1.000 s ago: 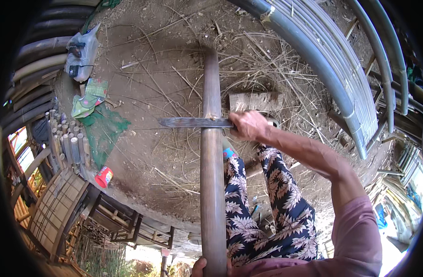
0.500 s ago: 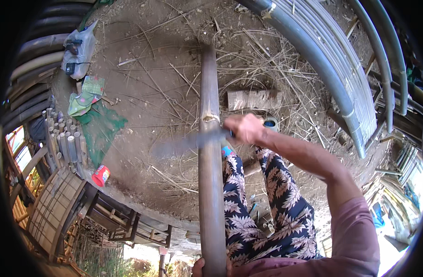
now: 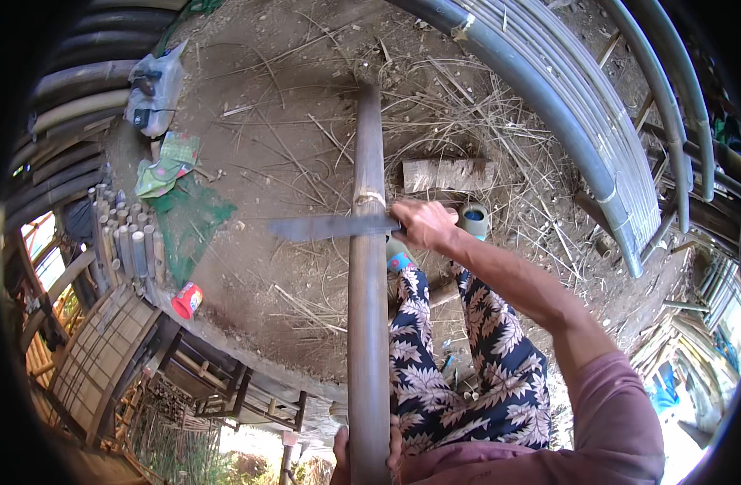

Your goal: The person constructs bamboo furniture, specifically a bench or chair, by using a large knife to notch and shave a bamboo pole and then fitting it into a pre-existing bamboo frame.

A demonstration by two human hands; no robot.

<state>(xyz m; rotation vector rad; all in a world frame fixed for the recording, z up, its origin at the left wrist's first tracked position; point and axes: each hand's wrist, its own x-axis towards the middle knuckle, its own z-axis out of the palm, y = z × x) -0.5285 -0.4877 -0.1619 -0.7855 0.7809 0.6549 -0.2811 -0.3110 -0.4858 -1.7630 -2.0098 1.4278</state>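
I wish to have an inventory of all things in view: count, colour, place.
Bamboo pole: one, grey-brown, centre
Long knife: one, grey, across pole
Wooden block: one, tan, right of pole
Container: one, red, lower left
Net: one, green, left
Cloth: count unclear, patterned green, left
Bag: one, clear, upper left
Short bamboos: many, greyish, left
Stacked poles: several, brown, upper left
Long poles: several, blue-grey, upper right
Strips: many, tan, ground
Panel: one, tan, lower left
Trousers: one pair, black patterned, lower centre
Sleeve: one, mauve, lower right
Right hand: one, bare, on knife
Left hand: one, bare, on pole, below
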